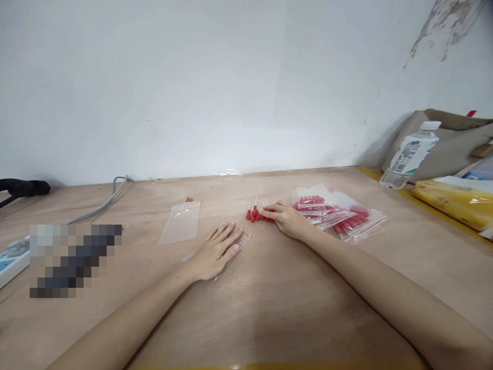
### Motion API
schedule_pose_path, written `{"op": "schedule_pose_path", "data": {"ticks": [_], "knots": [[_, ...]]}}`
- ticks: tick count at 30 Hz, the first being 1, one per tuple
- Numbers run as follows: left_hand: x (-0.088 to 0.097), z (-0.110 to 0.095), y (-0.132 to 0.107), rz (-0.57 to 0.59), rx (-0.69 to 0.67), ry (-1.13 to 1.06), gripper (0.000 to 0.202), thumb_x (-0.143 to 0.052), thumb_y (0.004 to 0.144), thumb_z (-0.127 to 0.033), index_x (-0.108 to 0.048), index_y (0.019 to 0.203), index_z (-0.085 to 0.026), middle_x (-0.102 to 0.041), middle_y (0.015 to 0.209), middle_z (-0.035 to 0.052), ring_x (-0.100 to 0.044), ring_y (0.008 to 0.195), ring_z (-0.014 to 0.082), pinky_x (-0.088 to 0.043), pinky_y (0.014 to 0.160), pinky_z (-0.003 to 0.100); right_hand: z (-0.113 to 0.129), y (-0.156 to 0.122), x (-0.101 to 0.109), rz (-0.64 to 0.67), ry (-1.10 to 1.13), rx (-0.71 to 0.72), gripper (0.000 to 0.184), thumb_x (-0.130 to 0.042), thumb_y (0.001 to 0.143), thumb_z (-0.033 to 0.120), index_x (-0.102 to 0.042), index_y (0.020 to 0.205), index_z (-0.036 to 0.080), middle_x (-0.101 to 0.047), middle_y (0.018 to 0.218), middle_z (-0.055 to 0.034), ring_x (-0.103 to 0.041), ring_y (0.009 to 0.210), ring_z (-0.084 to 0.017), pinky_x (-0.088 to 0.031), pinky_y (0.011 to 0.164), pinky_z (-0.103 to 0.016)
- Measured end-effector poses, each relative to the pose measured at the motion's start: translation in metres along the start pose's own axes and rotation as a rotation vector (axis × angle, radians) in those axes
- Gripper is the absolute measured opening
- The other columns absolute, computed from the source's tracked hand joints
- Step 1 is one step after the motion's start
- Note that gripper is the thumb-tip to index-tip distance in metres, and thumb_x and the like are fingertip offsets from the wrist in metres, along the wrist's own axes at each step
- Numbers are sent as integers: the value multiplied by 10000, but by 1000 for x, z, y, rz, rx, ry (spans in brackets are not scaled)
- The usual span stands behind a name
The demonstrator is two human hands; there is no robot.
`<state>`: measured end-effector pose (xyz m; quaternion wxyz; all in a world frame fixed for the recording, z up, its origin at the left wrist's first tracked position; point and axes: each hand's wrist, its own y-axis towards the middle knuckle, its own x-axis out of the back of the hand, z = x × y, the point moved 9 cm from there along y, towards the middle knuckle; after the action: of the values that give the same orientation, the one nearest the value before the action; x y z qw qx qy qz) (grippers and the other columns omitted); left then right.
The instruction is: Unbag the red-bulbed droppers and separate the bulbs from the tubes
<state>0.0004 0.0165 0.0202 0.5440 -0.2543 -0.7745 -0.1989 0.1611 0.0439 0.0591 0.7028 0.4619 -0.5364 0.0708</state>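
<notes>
My left hand (215, 253) lies flat, fingers spread, on a clear zip bag (246, 236) with a red seal line. Just right of it is a small pile of droppers (254, 213) with red bulbs and thin clear stems pointing toward the wall. My right hand (284, 218) reaches into this pile from the right, its fingers closed over some of the bulbs; exactly how many it grips is hidden. Beyond the right wrist, several zip bags filled with red-bulb droppers (348, 222) overlap in a stack. To the left rests a flat bag (180, 222) with nothing visible inside.
A plastic bottle (410, 156) leans against a grey-beige bag (454, 144) at the right, behind a yellow package (454, 201). On the left are a grey cable (103, 203), a white power strip (15, 263), a black object (25, 189) and a blurred-out item (75, 262). A white wall (231, 87) bounds the table's back.
</notes>
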Motion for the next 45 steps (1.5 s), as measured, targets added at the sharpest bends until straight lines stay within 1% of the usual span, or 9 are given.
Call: {"op": "schedule_pose_path", "data": {"ticks": [7,12,16,20,24,28,35,40,45], "knots": [[43,48,-2,-379,366,-197,447,-393,831,-480,-483,1178,-213,-516,1215,85,-502,1106,229,-404,922,361,-21,-8,7,-129,133,-235,303,-407,879,251,-552,1134,176,-601,1038,-93,-536,934,-197,-440,838,-350],[41,67,-5,-276,471,-135,596,-570,686,-495,-436,1176,-184,-594,915,69,-580,849,233,-453,712,337,-34,-13,6,-142,109,-369,247,-423,868,279,-641,888,165,-623,920,-77,-545,877,-184,-421,809,-320],[33,69,-2,-273,419,-256,492,-568,695,-394,-416,1121,-199,-549,723,-14,-560,666,164,-439,617,282,-41,-14,17,-105,-53,-470,221,-441,843,258,-650,858,189,-626,950,-65,-523,926,-209,-368,825,-366],[59,80,-3,-467,375,-320,422,-551,704,-352,-387,1068,-216,-504,748,-34,-521,553,109,-420,547,243,-66,-21,34,22,-234,-673,236,-469,781,228,-642,937,190,-605,1034,-94,-497,991,-271,-338,833,-432],[105,119,-22,-748,498,-201,426,-586,676,-364,-385,1019,-209,-527,893,-1,-514,536,99,-430,558,257,-100,-43,37,332,-254,-911,318,-505,722,251,-606,1016,187,-568,1092,-141,-522,968,-312,-372,784,-472],[120,157,-37,-787,652,-25,337,-592,667,-329,-428,928,-194,-533,940,39,-542,603,142,-447,655,315,-112,-53,38,450,-251,-948,331,-541,664,179,-604,989,167,-589,1036,-146,-558,911,-277,-414,727,-394],[99,181,-34,-624,706,168,224,-543,702,-316,-521,878,-180,-482,985,111,-536,895,264,-417,816,377,-108,-51,40,413,-327,-921,266,-533,678,144,-645,915,190,-616,991,-131,-533,969,-312,-398,739,-430],[106,166,-33,-695,627,280,315,-503,741,-322,-539,1010,-161,-469,1041,138,-450,1039,314,-381,883,416,-107,-46,50,334,-402,-870,236,-437,757,116,-648,848,167,-637,923,-129,-564,903,-267,-361,762,-402],[120,132,-32,-841,498,350,324,-513,758,-358,-552,1010,-158,-476,1034,130,-427,1056,300,-354,929,408,-92,-35,102,-160,-468,-835,280,-330,865,229,-584,960,161,-620,972,-120,-562,876,-246,-360,668,-322]]}}
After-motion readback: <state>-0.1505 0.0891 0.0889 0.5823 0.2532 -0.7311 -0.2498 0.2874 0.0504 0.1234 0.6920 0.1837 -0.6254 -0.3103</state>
